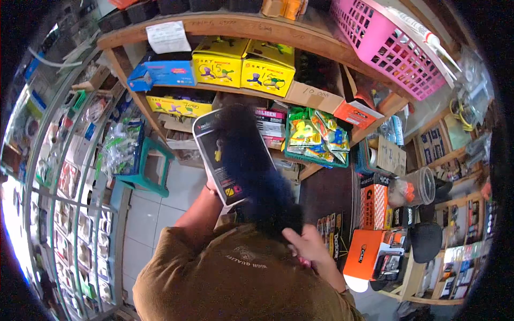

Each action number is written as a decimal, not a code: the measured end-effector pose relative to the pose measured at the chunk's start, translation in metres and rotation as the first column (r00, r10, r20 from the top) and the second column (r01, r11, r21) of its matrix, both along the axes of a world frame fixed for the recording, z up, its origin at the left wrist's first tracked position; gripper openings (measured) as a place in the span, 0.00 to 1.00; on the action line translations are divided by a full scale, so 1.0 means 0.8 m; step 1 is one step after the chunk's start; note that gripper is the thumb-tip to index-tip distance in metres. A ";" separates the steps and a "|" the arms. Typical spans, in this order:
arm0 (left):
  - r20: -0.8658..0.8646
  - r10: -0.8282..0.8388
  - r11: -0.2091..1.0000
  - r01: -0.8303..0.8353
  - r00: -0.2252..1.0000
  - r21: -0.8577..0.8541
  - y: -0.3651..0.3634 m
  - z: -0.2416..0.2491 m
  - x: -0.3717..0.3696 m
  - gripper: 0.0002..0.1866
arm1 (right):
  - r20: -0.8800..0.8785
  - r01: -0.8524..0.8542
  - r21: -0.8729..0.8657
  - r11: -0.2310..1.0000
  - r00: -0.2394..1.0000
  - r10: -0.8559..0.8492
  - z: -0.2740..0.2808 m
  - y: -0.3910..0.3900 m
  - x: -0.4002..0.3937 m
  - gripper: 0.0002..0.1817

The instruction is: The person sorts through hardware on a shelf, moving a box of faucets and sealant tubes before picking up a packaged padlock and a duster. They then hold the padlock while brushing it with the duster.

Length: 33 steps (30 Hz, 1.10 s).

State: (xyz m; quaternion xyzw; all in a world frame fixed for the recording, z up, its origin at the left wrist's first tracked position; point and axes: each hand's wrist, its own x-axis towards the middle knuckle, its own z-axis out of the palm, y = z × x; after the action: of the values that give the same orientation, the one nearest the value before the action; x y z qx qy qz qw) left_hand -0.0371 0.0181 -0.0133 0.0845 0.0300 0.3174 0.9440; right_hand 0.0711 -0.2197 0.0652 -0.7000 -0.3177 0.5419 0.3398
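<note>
My left hand holds a flat black-and-white product package up in front of my chest. Most of that hand is hidden behind the package, with the wrist showing below its left edge. My right hand is closed round the lower end of a dark, fluffy duster, and a bit of pink shows below the fingers. The duster is smeared by motion and slants up to the left, covering the right part of the package in this view.
Ahead stands a wooden shelf with yellow boxes, a blue box and a pink basket. A green basket holds bright packets. A teal stool and glass display case are left; an orange box is right.
</note>
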 end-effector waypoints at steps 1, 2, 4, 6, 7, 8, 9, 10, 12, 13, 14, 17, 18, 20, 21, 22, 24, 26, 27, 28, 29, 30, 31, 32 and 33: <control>0.259 -0.130 0.990 0.139 0.957 -0.016 0.002 0.004 -0.015 0.29 | -0.121 0.201 0.088 0.976 0.974 -0.190 -0.015 -0.004 0.002 0.21; 0.089 -0.112 0.994 0.110 0.990 0.026 0.000 0.009 -0.015 0.28 | -0.119 0.207 0.092 0.974 0.974 -0.195 -0.013 0.000 0.001 0.21; 0.133 -0.085 0.996 0.090 0.987 -0.027 0.013 -0.021 -0.011 0.27 | 0.152 0.049 -0.098 0.994 0.988 -0.034 -0.001 0.012 -0.007 0.21; 0.134 -0.120 0.992 0.122 0.984 -0.011 0.017 -0.014 -0.014 0.27 | 0.095 -0.084 -0.147 0.986 0.991 0.098 0.020 0.027 -0.019 0.21; 0.140 -0.131 0.991 0.133 0.981 0.000 0.027 -0.002 0.005 0.27 | 0.065 -0.015 -0.084 0.996 0.998 0.020 -0.009 0.019 -0.015 0.20; 0.149 -0.135 0.991 0.135 0.980 0.007 0.026 -0.002 -0.005 0.27 | 0.034 0.048 -0.026 0.999 0.998 -0.047 -0.021 0.019 -0.011 0.20; 0.158 -0.131 0.991 0.131 0.979 0.006 0.048 0.009 0.004 0.27 | -0.051 0.239 0.096 0.966 0.971 -0.235 0.004 0.034 -0.014 0.18; 0.165 -0.119 0.993 0.122 0.979 -0.009 0.054 0.012 0.011 0.27 | -0.039 0.233 0.081 0.969 0.972 -0.230 0.004 0.039 -0.014 0.18; 0.171 -0.091 0.993 0.103 0.981 -0.064 0.063 0.005 0.002 0.27 | 0.022 0.040 -0.012 0.999 0.999 -0.040 -0.002 0.041 -0.017 0.18; 0.168 -0.079 0.991 0.096 0.983 -0.093 0.054 -0.006 -0.014 0.27 | 0.000 -0.091 0.138 0.986 0.996 0.092 0.000 0.043 -0.026 0.18; 0.159 -0.066 0.989 0.085 0.985 -0.121 0.053 -0.010 -0.016 0.27 | -0.010 -0.095 0.110 0.989 0.995 0.097 0.012 0.049 -0.029 0.18; 0.125 -0.015 0.980 0.039 0.992 -0.196 0.072 -0.019 -0.027 0.27 | -0.071 0.205 -0.042 0.978 0.976 -0.208 0.021 0.067 -0.033 0.20; 0.118 0.000 0.977 0.026 0.993 -0.214 0.073 -0.020 -0.028 0.27 | -0.070 0.196 -0.063 0.979 0.977 -0.200 0.016 0.064 -0.035 0.20; 0.111 0.010 0.972 0.016 0.994 -0.235 0.084 -0.018 -0.020 0.27 | 0.113 -0.134 -0.060 0.989 0.984 0.140 0.008 0.061 -0.040 0.19; 0.108 0.008 0.970 0.019 0.994 -0.243 0.075 -0.020 -0.057 0.27 | 0.080 -0.201 0.130 0.971 0.978 0.192 0.000 0.062 -0.045 0.18; 0.103 0.003 0.968 0.023 0.995 -0.251 0.080 -0.023 -0.040 0.27 | 0.078 -0.193 0.120 0.974 0.980 0.184 0.005 0.065 -0.049 0.18; 0.091 -0.004 0.964 0.028 0.996 -0.266 0.092 -0.028 -0.035 0.27 | 0.080 0.291 -0.204 0.935 0.957 -0.280 0.017 0.074 -0.055 0.17; 0.083 0.007 0.960 0.017 0.997 -0.278 0.100 -0.031 -0.032 0.27 | -0.079 0.441 -0.032 0.897 0.893 -0.442 0.013 0.081 -0.064 0.17; 0.079 0.019 0.960 0.004 0.997 -0.282 0.100 -0.030 -0.032 0.27 | -0.070 0.302 -0.087 0.949 0.949 -0.309 0.011 0.078 -0.068 0.17; 0.072 0.030 0.959 -0.009 0.997 -0.283 0.098 -0.029 -0.039 0.27 | -0.072 0.157 -0.140 0.978 0.983 -0.168 0.009 0.076 -0.072 0.16; -0.155 0.107 0.984 -0.083 0.982 0.156 0.098 -0.036 -0.017 0.28 | -0.075 0.150 -0.140 0.979 0.984 -0.161 0.011 0.076 -0.075 0.16; -0.155 0.114 0.983 -0.089 0.981 0.161 0.094 -0.017 -0.027 0.28 | -0.051 0.183 -0.151 0.971 0.980 -0.193 0.016 0.077 -0.077 0.16; 0.058 0.028 1.000 -0.027 0.998 -0.009 0.087 0.016 -0.042 0.30 | -0.026 0.217 -0.158 0.963 0.974 -0.224 0.020 0.079 -0.078 0.17; 0.280 -0.029 0.984 0.076 0.960 -0.159 0.081 0.033 -0.050 0.32 | 0.000 0.254 -0.164 0.953 0.966 -0.257 0.021 0.079 -0.078 0.18; 0.280 -0.031 0.985 0.077 0.960 -0.154 0.078 0.032 -0.050 0.32 | -0.115 0.406 -0.063 0.912 0.904 -0.411 0.009 0.078 -0.075 0.20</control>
State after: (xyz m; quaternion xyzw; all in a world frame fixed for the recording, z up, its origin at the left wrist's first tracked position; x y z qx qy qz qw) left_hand -0.0774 0.0802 0.0120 -0.0376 -0.0785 0.2964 0.9511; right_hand 0.0112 -0.1575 0.0725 -0.7216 -0.1319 0.5078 0.4518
